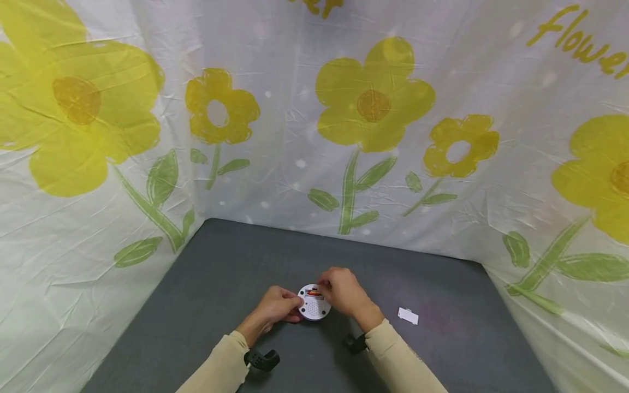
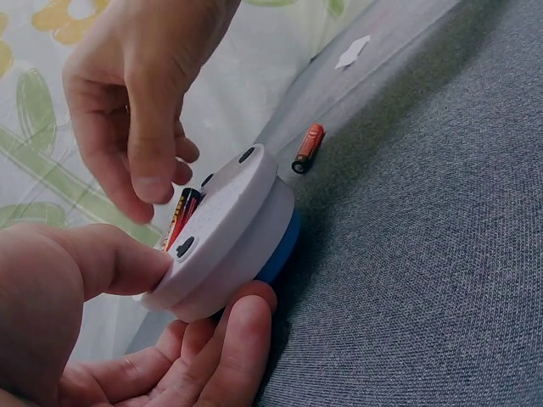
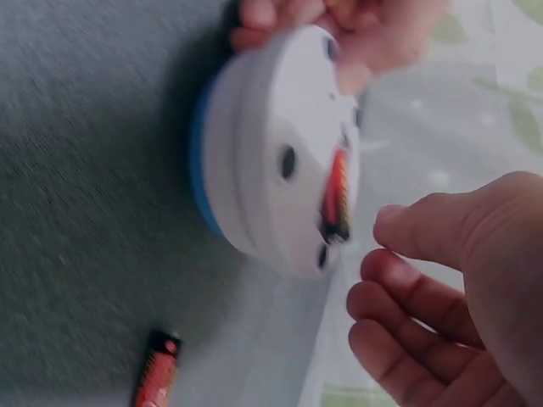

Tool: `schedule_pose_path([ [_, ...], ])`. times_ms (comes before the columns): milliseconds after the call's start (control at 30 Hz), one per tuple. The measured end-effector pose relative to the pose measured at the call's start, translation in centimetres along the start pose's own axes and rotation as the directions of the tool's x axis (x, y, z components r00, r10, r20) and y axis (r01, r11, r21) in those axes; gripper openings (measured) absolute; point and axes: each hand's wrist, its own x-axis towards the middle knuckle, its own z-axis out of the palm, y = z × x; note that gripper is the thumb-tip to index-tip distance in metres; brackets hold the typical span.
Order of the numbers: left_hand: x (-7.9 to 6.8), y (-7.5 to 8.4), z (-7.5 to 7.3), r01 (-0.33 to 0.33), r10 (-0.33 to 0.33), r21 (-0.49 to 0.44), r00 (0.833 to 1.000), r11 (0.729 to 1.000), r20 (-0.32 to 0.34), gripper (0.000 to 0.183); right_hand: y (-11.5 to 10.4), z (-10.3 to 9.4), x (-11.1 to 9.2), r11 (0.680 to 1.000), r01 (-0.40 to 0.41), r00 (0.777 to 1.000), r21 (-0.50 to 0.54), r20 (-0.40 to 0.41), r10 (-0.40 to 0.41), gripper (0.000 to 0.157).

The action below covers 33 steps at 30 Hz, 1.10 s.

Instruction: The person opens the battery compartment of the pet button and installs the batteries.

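My left hand [image 1: 279,305] grips a round white device [image 1: 315,311] at its left edge, thumb on the flat face and fingers underneath. That face bears dark round feet, a patch of small holes and a battery slot; a blue part [image 2: 284,246] shows on the side toward the table. A red-and-black battery [image 3: 338,197] sits in the slot, one end tilted up out of it. Right beside that raised end is my right hand [image 1: 344,292], its fingers loosely bent and apart from the battery in the right wrist view. Another battery [image 2: 308,148] lies on the table nearby.
A small white cover piece [image 1: 408,316] lies on the dark grey tabletop [image 1: 236,262], right of my right hand. A flower-print curtain [image 1: 275,164] rises along the table's back and sides. Dark bands [image 1: 262,360] are on both wrists.
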Motion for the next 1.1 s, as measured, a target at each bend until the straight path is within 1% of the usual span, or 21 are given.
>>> schedule_pose_path([
  [100,0.1,-0.1,0.0,0.005,-0.005,0.002,1.000,1.000,0.001,0.022,0.6,-0.6,0.1,0.997,-0.067,0.997,0.047,0.045,0.065,0.008],
  [167,0.1,-0.1,0.0,0.006,-0.006,0.003,1.000,1.000,0.001,0.023,1.1,-0.9,0.1,0.990,-0.112,0.991,0.088,0.087,0.104,0.010],
  [267,0.0,-0.2,0.0,0.008,-0.008,0.006,1.000,1.000,0.005,0.023,1.8,-1.1,0.0,0.973,-0.180,0.976,0.145,0.149,0.158,0.012],
  [400,0.0,-0.1,-0.1,0.013,-0.013,0.014,1.000,1.000,0.007,0.023,2.2,-1.1,-0.3,0.945,-0.250,0.956,0.210,0.209,0.206,0.012],
  [533,0.1,-0.2,0.0,0.016,-0.016,0.012,1.000,1.000,0.005,0.022,2.7,-0.8,-0.5,0.912,-0.301,0.939,0.279,0.254,0.233,0.016],
  [667,0.1,-0.2,0.1,0.021,-0.021,0.010,1.000,1.000,0.000,0.022,3.0,-0.6,-0.6,0.854,-0.376,0.913,0.360,0.299,0.277,0.016],
  [767,0.1,-0.1,0.1,0.024,-0.024,0.010,1.000,1.000,-0.007,0.022,3.0,-0.4,-0.5,0.815,-0.417,0.900,0.402,0.310,0.307,0.015],
  [967,0.1,0.1,0.1,0.020,-0.020,0.012,1.000,1.000,-0.016,0.021,2.7,-0.2,-0.4,0.807,-0.412,0.907,0.422,0.270,0.322,0.012],
  [1033,0.1,0.1,0.1,0.020,-0.019,0.010,1.000,1.000,-0.018,0.021,2.7,0.0,-0.4,0.800,-0.421,0.905,0.427,0.264,0.335,0.012],
  [1100,0.1,0.0,0.2,0.018,-0.018,0.007,1.000,1.000,-0.019,0.020,2.6,0.2,-0.3,0.788,-0.438,0.897,0.432,0.264,0.354,0.012],
])
